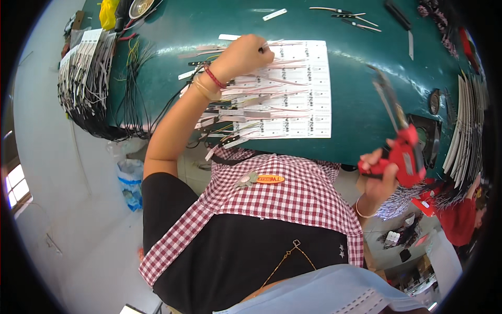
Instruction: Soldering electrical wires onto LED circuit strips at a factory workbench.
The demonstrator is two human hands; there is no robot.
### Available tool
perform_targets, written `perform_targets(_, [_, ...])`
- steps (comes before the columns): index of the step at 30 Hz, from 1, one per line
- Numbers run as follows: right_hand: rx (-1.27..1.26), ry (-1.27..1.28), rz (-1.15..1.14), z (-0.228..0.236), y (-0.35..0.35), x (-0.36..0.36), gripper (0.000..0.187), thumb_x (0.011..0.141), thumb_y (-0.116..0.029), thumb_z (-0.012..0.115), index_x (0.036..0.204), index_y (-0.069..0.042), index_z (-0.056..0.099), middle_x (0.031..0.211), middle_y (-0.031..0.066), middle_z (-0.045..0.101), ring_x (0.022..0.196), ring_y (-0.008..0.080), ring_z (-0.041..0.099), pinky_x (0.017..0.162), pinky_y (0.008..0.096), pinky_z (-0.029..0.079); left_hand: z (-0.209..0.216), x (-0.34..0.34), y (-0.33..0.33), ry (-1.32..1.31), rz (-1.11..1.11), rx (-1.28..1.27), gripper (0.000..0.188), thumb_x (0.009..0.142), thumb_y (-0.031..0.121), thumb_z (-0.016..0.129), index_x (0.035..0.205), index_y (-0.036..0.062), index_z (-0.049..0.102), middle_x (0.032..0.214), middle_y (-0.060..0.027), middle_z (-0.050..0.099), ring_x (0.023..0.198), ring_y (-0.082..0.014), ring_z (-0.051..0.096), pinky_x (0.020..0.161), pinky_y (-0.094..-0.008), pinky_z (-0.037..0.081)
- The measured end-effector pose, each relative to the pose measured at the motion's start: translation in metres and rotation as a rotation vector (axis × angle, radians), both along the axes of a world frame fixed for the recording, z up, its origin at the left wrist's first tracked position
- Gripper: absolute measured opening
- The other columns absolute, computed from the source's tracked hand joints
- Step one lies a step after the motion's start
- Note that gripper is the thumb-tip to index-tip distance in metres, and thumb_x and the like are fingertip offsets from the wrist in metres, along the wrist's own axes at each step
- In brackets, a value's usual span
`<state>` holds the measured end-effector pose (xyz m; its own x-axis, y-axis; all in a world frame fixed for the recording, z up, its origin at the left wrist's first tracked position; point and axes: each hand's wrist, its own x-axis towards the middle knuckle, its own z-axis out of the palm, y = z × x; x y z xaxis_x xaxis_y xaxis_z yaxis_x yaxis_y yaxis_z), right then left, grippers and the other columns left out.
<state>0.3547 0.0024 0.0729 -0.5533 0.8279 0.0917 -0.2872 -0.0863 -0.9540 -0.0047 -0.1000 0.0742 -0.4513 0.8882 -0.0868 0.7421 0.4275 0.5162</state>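
My left hand (250, 52) is closed over the upper left part of a white printed sheet (320, 89); what its fingers pinch, if anything, is hidden. Across the sheet lie rows of thin wires (290, 79) with pink and red leads, joined to black and white strips (230, 140) at its left side. To the right of the sheet, my right hand (380, 172) is wrapped round the handle of a red pistol-grip tool (407, 157). Its long thin metal nose points up and away over the table, smeared by motion.
A bundle of white strips with black cables (86, 83) hangs over the green table's (355, 104) left side, beside loose dark cables (133, 78). More grey strips (465, 131) lie at the right edge, near a dark square stand (426, 137). A black-handled knife (400, 15) and wired pieces (348, 17) lie farther back.
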Motion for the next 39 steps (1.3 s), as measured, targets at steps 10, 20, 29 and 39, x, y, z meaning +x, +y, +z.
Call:
perform_targets(10, [-0.142, -0.329, 0.248, 0.006, 0.001, -0.09, 0.027, 0.088, -0.013, 0.054, 0.109, 0.004, 0.05, 0.061, 0.0035, 0.05, 0.044, 0.0068, 0.041, 0.042, 0.0208, 0.035, -0.021, 0.017, 0.009, 0.025, 0.178, 0.035, 0.023, 0.072, 0.023, 0.059, 0.067, 0.0022, 0.065, 0.063, -0.0194, 0.06, 0.06, -0.0359, 0.059, 0.058, -0.0415, 0.049])
perform_targets(20, [-0.167, -0.385, 0.259, -0.003, 0.0, -0.092, 0.021, 0.088, -0.011, 0.054, 0.102, 0.004, 0.052, 0.06, 0.0027, 0.05, 0.044, 0.0064, 0.043, 0.042, 0.0207, 0.036, -0.02, 0.032, 0.016, 0.145, 0.199, 0.029, 0.019, 0.071, 0.019, 0.059, 0.064, 0.002, 0.065, 0.06, -0.0187, 0.059, 0.057, -0.0349, 0.059, 0.053, -0.0419, 0.048])
perform_targets(29, [-0.109, -0.501, 0.265, -0.008, 0.003, -0.09, 0.013, 0.088, -0.012, 0.052, 0.085, 0.002, 0.053, 0.059, 0.0025, 0.051, 0.044, 0.0069, 0.043, 0.043, 0.0212, 0.036, -0.025, 0.033, 0.018, 0.139, 0.209, 0.051, 0.02, 0.071, 0.019, 0.059, 0.063, 0.0011, 0.064, 0.059, -0.019, 0.058, 0.057, -0.0354, 0.058, 0.053, -0.0423, 0.047])
perform_targets(39, [-0.194, -0.407, 0.165, 0.0, 0.002, -0.095, 0.015, 0.083, -0.012, 0.063, 0.089, 0.0, 0.056, 0.061, 0.0012, 0.054, 0.046, 0.005, 0.047, 0.042, 0.0193, 0.036, -0.026, 0.031, 0.017, 0.143, 0.191, 0.058, 0.02, 0.071, 0.019, 0.059, 0.063, 0.0018, 0.064, 0.06, -0.019, 0.059, 0.058, -0.0352, 0.059, 0.054, -0.0425, 0.048])
